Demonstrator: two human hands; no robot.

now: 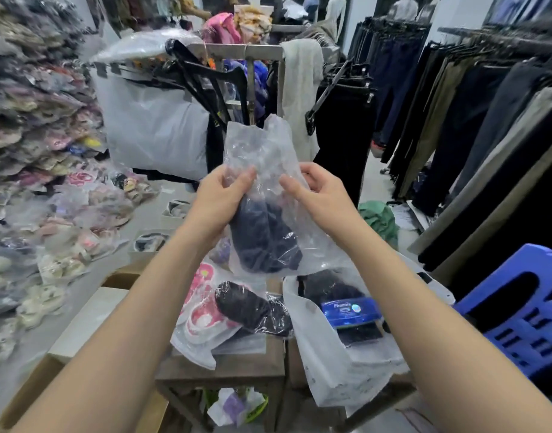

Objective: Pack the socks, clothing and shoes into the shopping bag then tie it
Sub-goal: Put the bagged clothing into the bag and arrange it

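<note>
I hold a clear plastic bag [265, 170] upright in mid-air, with dark navy clothing [262, 239] bunched in its lower half. My left hand [218, 201] grips the bag's left side and my right hand [315, 192] pinches its right side, both near the middle. Below, on a small wooden table [231, 367], lies a white shopping bag [340, 364] with dark socks under a blue label [349, 310] inside. Beside it rest a wrapped dark item [249, 307] and a pink-and-white packet [203, 317].
Piles of bagged slippers [34, 182] fill the left. Racks of dark trousers [471, 120] hang on the right, a blue plastic stool [524, 314] stands at lower right. Cardboard boxes [90, 320] sit left of the table, and a metal rack with hangers [243, 54] stands behind.
</note>
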